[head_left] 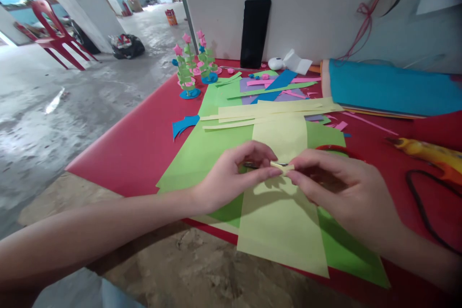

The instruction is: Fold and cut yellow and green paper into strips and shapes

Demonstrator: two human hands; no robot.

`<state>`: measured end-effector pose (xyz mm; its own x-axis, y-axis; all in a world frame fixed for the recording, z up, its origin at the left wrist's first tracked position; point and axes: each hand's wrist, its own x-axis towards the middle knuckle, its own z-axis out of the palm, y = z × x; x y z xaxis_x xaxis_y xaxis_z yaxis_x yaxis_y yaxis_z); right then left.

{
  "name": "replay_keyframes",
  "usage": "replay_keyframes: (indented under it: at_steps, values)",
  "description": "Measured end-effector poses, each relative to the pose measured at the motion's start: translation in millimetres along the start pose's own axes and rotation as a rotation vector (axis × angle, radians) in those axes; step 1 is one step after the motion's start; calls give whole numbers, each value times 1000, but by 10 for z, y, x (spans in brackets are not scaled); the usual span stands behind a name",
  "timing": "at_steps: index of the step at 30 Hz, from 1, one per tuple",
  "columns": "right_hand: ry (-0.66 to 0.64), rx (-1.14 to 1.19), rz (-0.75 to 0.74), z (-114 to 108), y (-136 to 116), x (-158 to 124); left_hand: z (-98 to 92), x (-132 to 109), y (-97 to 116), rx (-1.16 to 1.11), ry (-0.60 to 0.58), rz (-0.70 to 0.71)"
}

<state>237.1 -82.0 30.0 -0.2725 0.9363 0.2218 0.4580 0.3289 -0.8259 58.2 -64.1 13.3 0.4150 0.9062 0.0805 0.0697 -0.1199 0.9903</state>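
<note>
Between both hands a small folded strip of pale yellow paper (pixel 283 167) is pinched at its two ends. My left hand (pixel 240 168) is closed, thumb and fingertips on the strip's left end. The right end sits in the pinch of my right hand (pixel 339 187). Below them lies a pale yellow paper sheet (pixel 281 231), on top of a green paper sheet (pixel 216 154). Several cut yellow strips (pixel 260 114) lie across the sheets just beyond my hands. Scissors with a red handle (pixel 339 148) are partly hidden behind my right hand.
Small paper trees with pink stars (pixel 186 74) stand at the back left. A black phone (pixel 255 33) leans on the wall, near blue paper (pixel 393 89) and scattered scraps. A yellow glue gun (pixel 429 151) with a dark cord lies right. The red table's edge (pixel 97 149) runs along the left.
</note>
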Motion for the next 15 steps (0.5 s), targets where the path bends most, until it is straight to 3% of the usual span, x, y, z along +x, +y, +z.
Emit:
replay_keyframes:
  at_steps: [2,8,11,15]
  values:
    - [28,-137,-122,4,-7,-5,11,-1,-25,-23,62,41]
    - [85,-275,-383,16,15,11,2,-30,-50,-45,19,188]
    - [48,-203,-336,-4,2,30,0,-36,-34,-30,7,198]
    - [-44,-5,-81,-22,0,59,6,-37,-18,-16,12,209]
